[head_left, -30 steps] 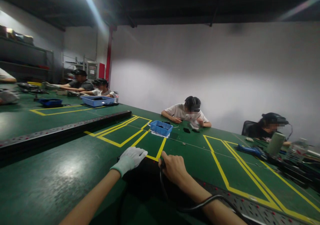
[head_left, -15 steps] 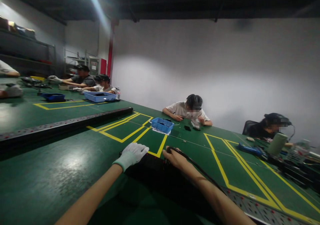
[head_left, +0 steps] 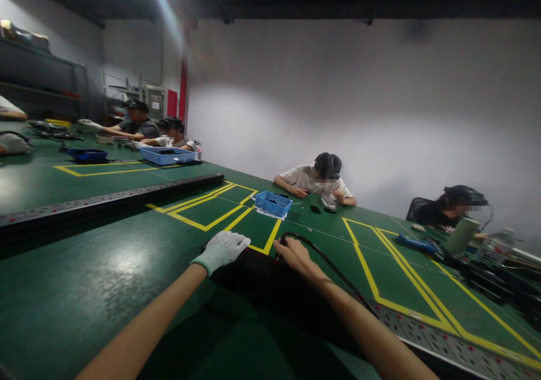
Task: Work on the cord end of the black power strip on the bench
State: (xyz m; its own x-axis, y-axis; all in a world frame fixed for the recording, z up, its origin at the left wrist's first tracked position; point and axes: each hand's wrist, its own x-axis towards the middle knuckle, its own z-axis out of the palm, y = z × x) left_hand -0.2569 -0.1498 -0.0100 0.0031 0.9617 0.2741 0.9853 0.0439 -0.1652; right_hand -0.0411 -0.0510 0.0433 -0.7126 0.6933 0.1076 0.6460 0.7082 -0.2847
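Note:
My left hand (head_left: 226, 247), in a white glove with a pale green cuff, lies over the far end of a long black bar (head_left: 257, 264). Its fingers are stretched out across the top. Just to the right, my bare right hand (head_left: 295, 252) is closed, fingers pinched at the bar's far edge. What sits in that pinch is dark and too small to make out. A black cable (head_left: 333, 275) arches over the right hand and runs back along the forearm. Toward the lower right, the bar shows a perforated metallic face with red dots; my right arm hides part of it.
A similar bar (head_left: 114, 199) lies to the left on the green table (head_left: 76, 306). Beyond my hands stands a blue bin (head_left: 273, 204), with a person (head_left: 315, 180) behind it. Yellow tape (head_left: 367, 267) marks rectangles. A green cylinder (head_left: 462, 236) and dark parts lie right.
The view has shifted slightly, so the table and people appear higher in it. Both hands keep nearly the same place on the bar; the cable loop stands a little more open above my right hand.

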